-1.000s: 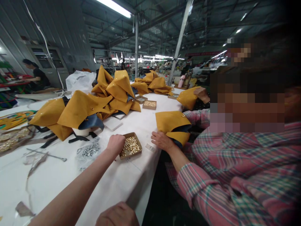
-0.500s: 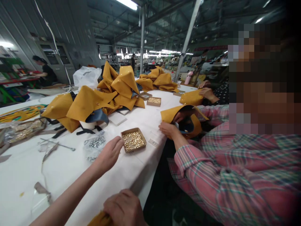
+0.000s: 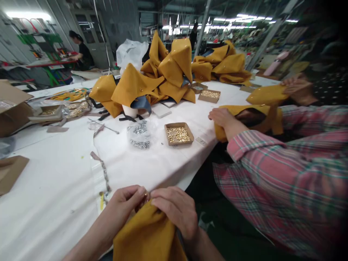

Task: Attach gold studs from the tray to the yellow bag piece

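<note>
My left hand point(image 3: 126, 203) pinches a small gold-coloured metal fitting point(image 3: 146, 195) between thumb and fingertips, right at the upper edge of a mustard-yellow fabric piece point(image 3: 148, 233). Its exact kind is too small to make out. My right hand point(image 3: 178, 210) grips that same edge from the other side, fingers folded over the cloth. The lower part of the piece runs out of view. Beyond my hands sits an open cardboard box point(image 3: 179, 135) of small gold fittings. Beside it lies a clear plastic bag point(image 3: 140, 134) of silver-coloured metal rings.
A heap of yellow pieces point(image 3: 152, 76) with blue lining stands across the white table point(image 3: 67, 174). To my right, a co-worker in a plaid sleeve point(image 3: 258, 145) handles another yellow piece point(image 3: 221, 130). Cardboard boxes point(image 3: 13, 170) stand at the left.
My left hand has come back from the box of gold fittings to the yellow fabric, a fitting in its fingers. My right hand has raised the fabric. The view has swung left and down.
</note>
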`<state>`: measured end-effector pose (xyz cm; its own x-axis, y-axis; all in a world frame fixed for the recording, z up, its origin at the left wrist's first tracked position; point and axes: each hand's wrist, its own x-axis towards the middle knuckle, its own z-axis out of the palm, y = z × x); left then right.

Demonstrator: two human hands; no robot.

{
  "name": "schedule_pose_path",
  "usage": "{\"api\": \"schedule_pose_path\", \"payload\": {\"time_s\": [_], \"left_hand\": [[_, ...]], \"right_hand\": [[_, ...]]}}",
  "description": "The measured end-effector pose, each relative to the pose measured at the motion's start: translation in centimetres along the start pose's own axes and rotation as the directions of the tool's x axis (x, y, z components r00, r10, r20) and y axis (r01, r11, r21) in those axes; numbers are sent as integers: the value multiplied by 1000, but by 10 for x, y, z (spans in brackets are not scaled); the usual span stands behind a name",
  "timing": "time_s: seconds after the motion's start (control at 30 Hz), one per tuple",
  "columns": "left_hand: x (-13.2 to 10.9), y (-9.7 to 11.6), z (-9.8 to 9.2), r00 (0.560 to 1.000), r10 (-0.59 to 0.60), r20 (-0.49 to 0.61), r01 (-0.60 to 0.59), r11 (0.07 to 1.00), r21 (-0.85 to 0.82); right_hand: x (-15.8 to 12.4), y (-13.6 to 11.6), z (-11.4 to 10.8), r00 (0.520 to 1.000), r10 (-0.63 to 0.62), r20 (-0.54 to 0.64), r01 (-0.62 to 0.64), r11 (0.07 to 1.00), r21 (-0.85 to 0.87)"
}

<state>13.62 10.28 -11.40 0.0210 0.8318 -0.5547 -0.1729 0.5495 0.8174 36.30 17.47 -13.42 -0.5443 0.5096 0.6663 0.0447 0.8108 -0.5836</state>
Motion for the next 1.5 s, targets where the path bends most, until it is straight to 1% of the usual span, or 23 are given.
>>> {"api": "schedule_pose_path", "payload": {"time_s": [0.1,0.2,0.3,0.43,0.6,0.7,0.77,0.83,0.9,0.93,1.0,1.1,1.17,1.23,1.3,1.33,1.37,1.4,1.5], "left_hand": [[-7,1,6,995,71,-73,-69,997,30],[-11,7,9,985,143,-101,-135,988,78],[-18,14,11,980,187,-73,-177,977,123],[-27,17,10,980,197,-26,-192,972,134],[-31,16,6,978,205,-31,-200,972,122],[-32,18,4,979,204,-30,-197,969,146],[-33,17,1,984,177,-9,-175,979,101],[-33,13,-1,991,131,14,-131,991,-39],[-34,7,-3,995,101,24,-95,978,-187],[-35,5,-5,995,97,25,-89,969,-228],[-37,3,-7,993,111,36,-98,962,-255],[-40,10,-10,987,148,65,-132,970,-206],[-42,16,-12,984,155,86,-142,980,-138],[-42,20,-14,984,156,90,-155,988,-21],[-39,21,-18,979,189,74,-197,971,137],[-37,20,-19,975,209,72,-219,956,194],[-35,19,-21,972,221,86,-234,949,213],[-33,18,-22,969,218,115,-237,952,192],[-29,14,-24,956,184,227,-192,981,12]], "right_hand": [[2,-10,-1,1000,17,6,-17,1000,7],[9,-18,-7,1000,0,-20,0,1000,-20],[17,-23,-12,999,-32,-19,31,998,-49],[23,-28,-14,997,-70,15,71,995,-67],[24,-29,-10,998,-50,35,51,998,-34],[26,-31,-8,998,-49,31,49,998,-25],[27,-32,-6,998,-62,27,63,998,-18],[28,-35,-5,997,-75,30,75,997,-18],[29,-37,-3,996,-77,43,78,997,-18],[29,-38,-3,996,-74,50,75,997,-17],[29,-40,-2,995,-70,64,71,997,-18],[29,-41,-3,990,-95,103,97,995,-13],[28,-41,-4,986,-112,127,113,994,-1],[27,-40,-2,985,-111,134,111,994,11],[25,-39,2,986,-109,123,108,994,17],[24,-38,3,987,-110,115,108,994,24],[23,-38,5,989,-103,110,101,994,31],[23,-38,6,990,-92,108,89,995,35],[22,-36,8,992,-73,107,69,997,40]]}}
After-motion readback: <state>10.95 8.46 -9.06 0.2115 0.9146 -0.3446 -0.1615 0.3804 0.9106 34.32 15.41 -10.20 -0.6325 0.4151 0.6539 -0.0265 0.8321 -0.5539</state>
